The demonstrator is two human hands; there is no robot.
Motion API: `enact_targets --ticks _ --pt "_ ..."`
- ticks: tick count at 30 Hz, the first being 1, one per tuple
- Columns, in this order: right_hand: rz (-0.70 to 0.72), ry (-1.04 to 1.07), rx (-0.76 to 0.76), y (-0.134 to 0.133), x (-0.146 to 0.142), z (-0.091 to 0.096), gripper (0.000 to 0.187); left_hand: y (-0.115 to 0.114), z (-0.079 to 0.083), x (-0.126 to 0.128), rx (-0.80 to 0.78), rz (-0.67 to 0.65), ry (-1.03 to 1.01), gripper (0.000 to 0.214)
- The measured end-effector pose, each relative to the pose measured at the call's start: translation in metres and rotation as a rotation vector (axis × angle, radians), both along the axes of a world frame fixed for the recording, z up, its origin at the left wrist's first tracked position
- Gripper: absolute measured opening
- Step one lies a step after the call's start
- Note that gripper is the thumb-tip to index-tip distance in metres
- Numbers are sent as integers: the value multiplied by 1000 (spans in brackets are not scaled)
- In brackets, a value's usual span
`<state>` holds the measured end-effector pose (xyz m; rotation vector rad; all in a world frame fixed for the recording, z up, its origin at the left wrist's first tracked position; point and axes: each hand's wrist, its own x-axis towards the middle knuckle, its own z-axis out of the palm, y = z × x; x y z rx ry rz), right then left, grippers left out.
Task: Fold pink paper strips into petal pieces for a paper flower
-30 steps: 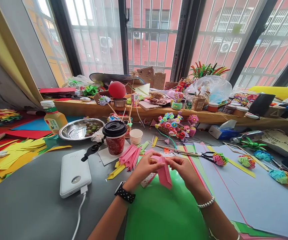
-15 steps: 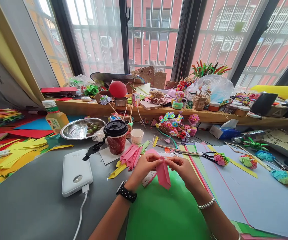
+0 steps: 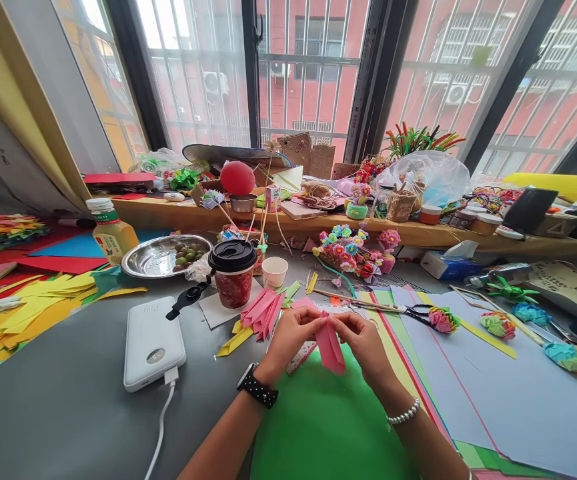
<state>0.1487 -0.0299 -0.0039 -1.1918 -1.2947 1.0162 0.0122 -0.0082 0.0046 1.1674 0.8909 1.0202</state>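
A folded pink paper strip hangs between my two hands, its lower end pointing down over a green mat. My left hand pinches its top from the left, thumb and forefinger pressed together. From the other side, my right hand pinches the same top edge, fingertips almost meeting the left ones. Just beyond the left hand lies a bundle of folded pink strips on the table. A patterned white-and-pink piece sits partly hidden under the left hand.
Left of my arm are a white power bank with a cable, a lidded red cup and a metal dish of small green fruit. On the right, scissors and folded paper balls lie on large paper sheets.
Both hands still pinch the pink strip. Its lower end has shifted slightly to the right and up, and my right wrist has moved a little inward.
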Motion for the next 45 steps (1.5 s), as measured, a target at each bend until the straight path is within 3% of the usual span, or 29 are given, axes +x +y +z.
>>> enact_targets --ticks 15,30,37,45 --pt "-19 -4 11 -1 -1 0 36 1 -1 0 -13 -33 -21 29" --pt "-24 -23 38 -1 -1 -3 30 3 -5 -3 112 -1 54 42" --pt "38 -24 2 1 3 -1 30 2 -3 -3 92 -55 39 41" --pt "-91 -112 121 -3 -1 4 28 -1 -3 2 92 -34 -4 39"
